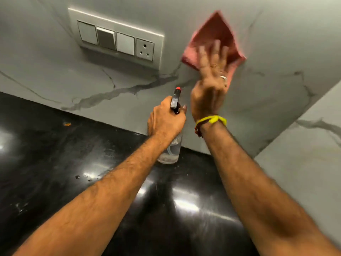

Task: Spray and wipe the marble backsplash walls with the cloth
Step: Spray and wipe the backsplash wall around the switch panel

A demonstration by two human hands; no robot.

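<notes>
A pink cloth [216,34] lies flat against the grey-veined marble backsplash [114,85], right of the switch plate. My right hand [210,84] presses on it with fingers spread, blurred by motion. My left hand [165,121] grips the neck of a clear spray bottle [170,150] with a black head and red nozzle. The bottle stands on the black countertop, its nozzle pointing at the wall.
A white switch plate with three switches and a socket [118,38] is set in the wall at upper left. The glossy black countertop [64,163] carries a few crumbs and specks. A second marble wall [304,163] meets the first in a corner at right.
</notes>
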